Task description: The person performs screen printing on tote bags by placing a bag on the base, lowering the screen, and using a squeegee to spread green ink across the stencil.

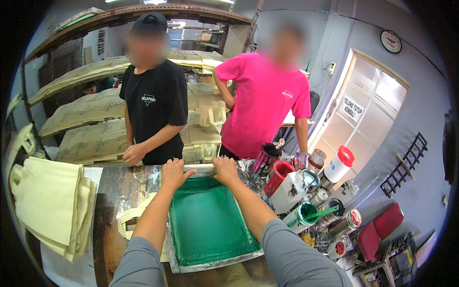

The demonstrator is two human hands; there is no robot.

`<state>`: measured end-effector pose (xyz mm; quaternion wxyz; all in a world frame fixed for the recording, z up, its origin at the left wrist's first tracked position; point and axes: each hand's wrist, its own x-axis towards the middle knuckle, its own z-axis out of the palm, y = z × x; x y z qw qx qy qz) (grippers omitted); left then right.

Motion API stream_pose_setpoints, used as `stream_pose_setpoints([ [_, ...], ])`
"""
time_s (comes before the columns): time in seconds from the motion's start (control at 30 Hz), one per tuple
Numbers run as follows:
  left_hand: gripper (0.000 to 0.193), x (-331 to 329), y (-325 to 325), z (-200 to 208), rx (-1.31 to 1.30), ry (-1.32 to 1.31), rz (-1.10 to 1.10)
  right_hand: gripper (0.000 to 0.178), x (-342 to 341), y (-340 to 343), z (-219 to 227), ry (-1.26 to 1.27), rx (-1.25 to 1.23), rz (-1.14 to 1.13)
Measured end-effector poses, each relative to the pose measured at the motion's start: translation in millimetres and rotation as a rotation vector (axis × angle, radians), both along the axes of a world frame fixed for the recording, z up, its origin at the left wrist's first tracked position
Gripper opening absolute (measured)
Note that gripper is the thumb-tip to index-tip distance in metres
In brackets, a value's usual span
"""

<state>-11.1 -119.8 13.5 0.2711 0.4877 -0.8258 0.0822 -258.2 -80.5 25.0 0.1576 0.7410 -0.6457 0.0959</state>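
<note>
Screen of green mesh [210,225] in a pale rectangular frame [210,267] is resting on the paint-stained brown worktop [110,205]. The left hand [174,173] and right hand [225,171] are gripping a pale bar [203,168] at its far end, both curling closed over it, the left thumb pointing inward. A cream fabric loop [126,224] is lying beside the screen; stacked cream fabric bags [45,205] are lying further left. Rightward, a white tub of green paint [297,221] is standing. 2 people, wearing a black shirt [155,103] and a pink shirt [263,100], are standing opposite.

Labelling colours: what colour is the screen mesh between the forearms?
Screen mesh is green, best in the head view.
</note>
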Motion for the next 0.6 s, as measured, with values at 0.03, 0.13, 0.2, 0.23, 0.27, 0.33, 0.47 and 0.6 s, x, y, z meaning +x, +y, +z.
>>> stream_pose_setpoints([
  [0.03,0.075,0,0,0,0.006,-0.006,0.003,0.063,0,-1,0,-0.004,0.005,0.007],
  [0.13,0.076,0,-1,-1,-0.008,-0.008,-0.001,0.063,-3,-3,-1,-0.022,0.027,0.021],
  [0.2,0.077,0,-1,-2,-0.017,-0.013,-0.006,0.063,-5,-4,-3,-0.015,0.017,0.044],
  [0.23,0.077,1,-1,-2,-0.017,-0.021,-0.009,0.064,-6,-4,-4,-0.001,-0.002,0.062],
  [0.27,0.077,1,0,-2,-0.021,-0.031,-0.006,0.066,-7,-4,-5,0.014,0.009,0.063],
  [0.33,0.078,2,3,-2,-0.010,-0.043,-0.003,0.066,-9,-3,-7,0.031,-0.016,0.096],
  [0.47,0.080,4,14,-1,0.000,-0.028,-0.023,0.066,-12,4,-7,0.039,0.030,0.101],
  [0.6,0.077,7,33,-1,0.018,0.023,-0.045,0.066,-12,22,-4,0.007,0.042,0.141],
])
